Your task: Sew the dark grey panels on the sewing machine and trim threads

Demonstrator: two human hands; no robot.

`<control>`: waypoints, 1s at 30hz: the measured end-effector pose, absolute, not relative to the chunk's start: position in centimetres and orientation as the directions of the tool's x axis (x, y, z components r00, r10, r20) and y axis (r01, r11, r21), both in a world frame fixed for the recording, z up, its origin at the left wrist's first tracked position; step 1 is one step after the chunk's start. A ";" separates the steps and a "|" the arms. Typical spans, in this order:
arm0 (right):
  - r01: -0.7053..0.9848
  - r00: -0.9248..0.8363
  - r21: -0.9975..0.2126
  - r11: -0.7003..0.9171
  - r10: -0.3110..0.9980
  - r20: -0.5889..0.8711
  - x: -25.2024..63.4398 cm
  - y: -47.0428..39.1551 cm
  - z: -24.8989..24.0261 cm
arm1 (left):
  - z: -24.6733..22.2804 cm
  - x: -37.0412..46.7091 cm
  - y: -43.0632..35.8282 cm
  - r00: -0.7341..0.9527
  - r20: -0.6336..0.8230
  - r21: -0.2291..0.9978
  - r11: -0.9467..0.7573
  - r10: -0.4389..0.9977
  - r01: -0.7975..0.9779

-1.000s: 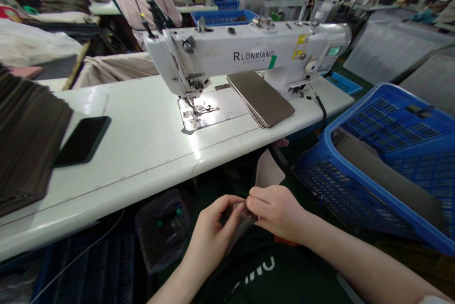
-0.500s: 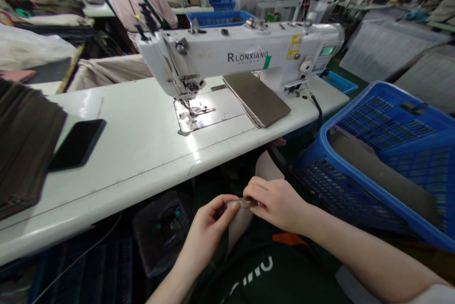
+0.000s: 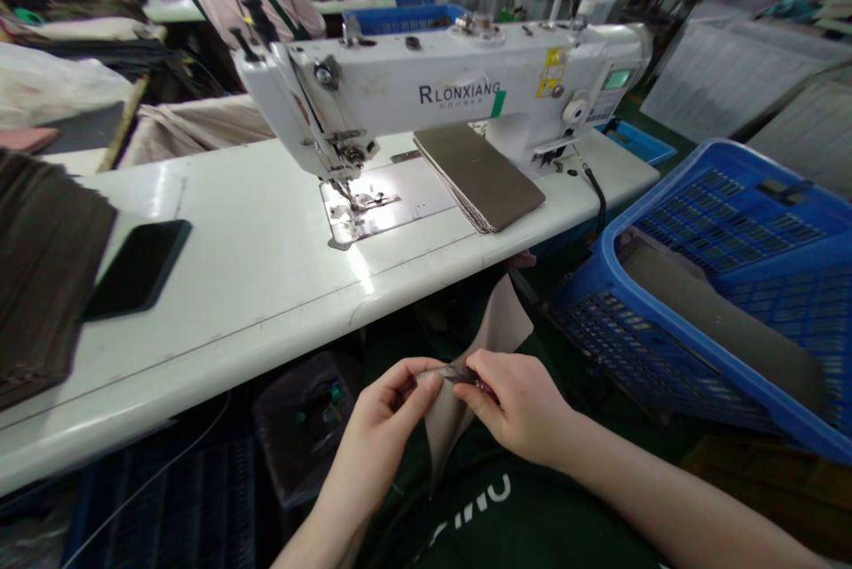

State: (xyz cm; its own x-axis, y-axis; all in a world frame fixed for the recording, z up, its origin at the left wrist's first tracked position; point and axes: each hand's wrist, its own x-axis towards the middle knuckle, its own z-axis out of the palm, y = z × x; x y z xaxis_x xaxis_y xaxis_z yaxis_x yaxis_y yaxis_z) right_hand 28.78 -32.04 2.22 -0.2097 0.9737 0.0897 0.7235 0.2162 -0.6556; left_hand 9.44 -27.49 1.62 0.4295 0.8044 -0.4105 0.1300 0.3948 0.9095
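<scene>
My left hand point(image 3: 392, 409) pinches the edge of a thin grey-brown fabric piece point(image 3: 502, 320) between thumb and fingers, just above my lap. The piece hangs bent behind both hands, one end rising toward the table edge and the other pointing down. My right hand point(image 3: 523, 391) is closed around a small dark tool with metal blades, which looks like thread snips point(image 3: 456, 373). Its blades meet the fabric edge at my left thumb. Most of the handle is hidden in my palm, with a reddish bit showing.
A white sewing machine point(image 3: 392, 72) stands on the pale table point(image 3: 253, 241). Flat brown pieces point(image 3: 479, 174) lie stacked beside its needle area. At left are a phone point(image 3: 139, 267) and a tall dark stack point(image 3: 46, 258). A blue basket point(image 3: 612, 258) holding brown material stands at right.
The metal blades now show between my hands at the fabric edge. The fabric has swung out and shows more behind my hands. An orange patch near my lap is out of sight.
</scene>
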 end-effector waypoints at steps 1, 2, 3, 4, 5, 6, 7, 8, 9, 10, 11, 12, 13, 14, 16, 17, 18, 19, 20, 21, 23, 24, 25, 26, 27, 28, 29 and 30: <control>0.726 -0.211 -0.652 0.220 0.973 0.093 28.7 -32.0 2.2 | 1.6 9.5 -27.5 0.426 -0.411 0.909 0.396 0.806 0.127; 0.728 -0.211 -0.650 0.220 0.973 0.094 28.7 -31.9 2.2 | 1.7 9.5 -27.6 0.423 -0.412 0.909 0.398 0.807 0.125; 0.729 -0.207 -0.649 0.218 0.974 0.094 28.6 -31.9 2.2 | 1.7 9.5 -27.6 0.422 -0.413 0.908 0.401 0.807 0.122; 0.730 -0.204 -0.649 0.214 0.975 0.092 28.6 -31.9 2.2 | 1.8 9.5 -27.6 0.422 -0.415 0.907 0.404 0.806 0.120; 0.731 -0.202 -0.649 0.212 0.975 0.091 28.6 -31.8 2.2 | 1.8 9.5 -27.6 0.421 -0.417 0.906 0.407 0.806 0.117; 0.730 -0.200 -0.650 0.210 0.976 0.091 28.6 -31.8 2.2 | 1.9 9.5 -27.6 0.422 -0.419 0.904 0.410 0.804 0.117; 0.728 -0.199 -0.653 0.211 0.976 0.093 28.6 -31.8 2.2 | 1.9 9.5 -27.6 0.422 -0.422 0.903 0.413 0.803 0.116; 0.724 -0.198 -0.656 0.212 0.975 0.097 28.6 -31.8 2.1 | 1.9 9.6 -27.6 0.422 -0.424 0.902 0.416 0.801 0.116; 0.720 -0.197 -0.660 0.214 0.975 0.101 28.6 -31.8 2.1 | 2.0 9.6 -27.6 0.423 -0.425 0.901 0.418 0.800 0.116; 0.716 -0.196 -0.664 0.216 0.975 0.105 28.6 -31.8 2.1 | 2.0 9.6 -27.6 0.424 -0.426 0.901 0.419 0.799 0.116; 0.713 -0.194 -0.667 0.216 0.975 0.108 28.6 -31.8 2.1 | 2.0 9.6 -27.6 0.425 -0.427 0.900 0.420 0.798 0.116; 0.710 -0.193 -0.670 0.216 0.975 0.110 28.6 -31.8 2.1 | 2.0 9.6 -27.6 0.425 -0.427 0.900 0.421 0.798 0.114; 0.708 -0.191 -0.673 0.215 0.975 0.110 28.6 -31.8 2.1 | 2.0 9.6 -27.6 0.424 -0.428 0.899 0.423 0.798 0.112; 0.706 -0.190 -0.676 0.214 0.976 0.110 28.5 -31.8 2.1 | 2.0 9.6 -27.6 0.423 -0.430 0.898 0.425 0.798 0.111; 0.698 -0.189 -0.685 0.209 0.976 0.106 28.5 -31.7 2.2 | 1.9 9.6 -27.7 0.423 -0.433 0.897 0.428 0.796 0.111; 0.690 -0.188 -0.694 0.205 0.977 0.102 28.5 -31.7 2.2 | 1.9 9.6 -27.7 0.423 -0.433 0.897 0.428 0.796 0.112; 0.677 -0.187 -0.708 0.199 0.978 0.096 28.4 -31.8 2.2 | 2.0 9.6 -27.7 0.423 -0.432 0.897 0.428 0.796 0.111; 0.656 -0.184 -0.731 0.188 0.979 0.087 28.5 -31.8 2.3 | 2.0 9.5 -27.7 0.423 -0.430 0.898 0.427 0.798 0.108; 0.628 -0.175 -0.759 0.171 0.982 0.076 28.5 -31.8 2.3 | 2.0 9.5 -27.6 0.420 -0.430 0.898 0.427 0.799 0.106; 0.596 -0.156 -0.790 0.146 0.986 0.064 28.6 -31.8 2.3 | 2.0 9.5 -27.6 0.416 -0.430 0.898 0.427 0.801 0.105; 0.535 -0.094 -0.841 0.083 0.995 0.038 28.8 -31.7 2.3 | 2.1 9.5 -27.5 0.404 -0.433 0.898 0.426 0.806 0.113; 0.515 -0.059 -0.855 0.052 0.998 0.025 29.0 -31.6 2.3 | 2.1 9.4 -27.5 0.399 -0.433 0.898 0.423 0.808 0.117; 0.506 -0.028 -0.862 0.028 0.999 0.017 29.2 -31.4 2.3 | 2.0 9.4 -27.5 0.394 -0.432 0.900 0.420 0.812 0.121; 0.508 -0.005 -0.861 0.015 1.000 0.014 29.5 -31.2 2.4 | 2.0 9.3 -27.5 0.389 -0.429 0.901 0.416 0.815 0.122; 0.517 0.008 -0.856 0.012 1.000 0.019 29.7 -30.9 2.5 | 2.0 9.2 -27.4 0.386 -0.426 0.903 0.413 0.819 0.119; 0.531 0.012 -0.847 0.016 1.000 0.027 29.9 -30.5 2.7 | 1.9 9.1 -27.4 0.385 -0.423 0.904 0.413 0.820 0.113; 0.549 0.013 -0.835 0.028 0.999 0.042 30.1 -30.1 3.1 | 1.8 9.0 -27.5 0.385 -0.422 0.904 0.415 0.821 0.105; 0.569 0.010 -0.821 0.043 0.998 0.059 30.2 -29.6 3.5 | 1.8 8.9 -27.5 0.388 -0.423 0.902 0.422 0.819 0.094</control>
State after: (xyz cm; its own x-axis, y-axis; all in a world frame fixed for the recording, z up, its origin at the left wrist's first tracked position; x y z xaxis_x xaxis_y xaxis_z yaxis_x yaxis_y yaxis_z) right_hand 30.23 -29.62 3.47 0.0096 0.9982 0.0587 0.5693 0.0428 -0.8210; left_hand 8.89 -27.48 1.80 0.3881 0.8187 -0.4231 0.0938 0.4216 0.9019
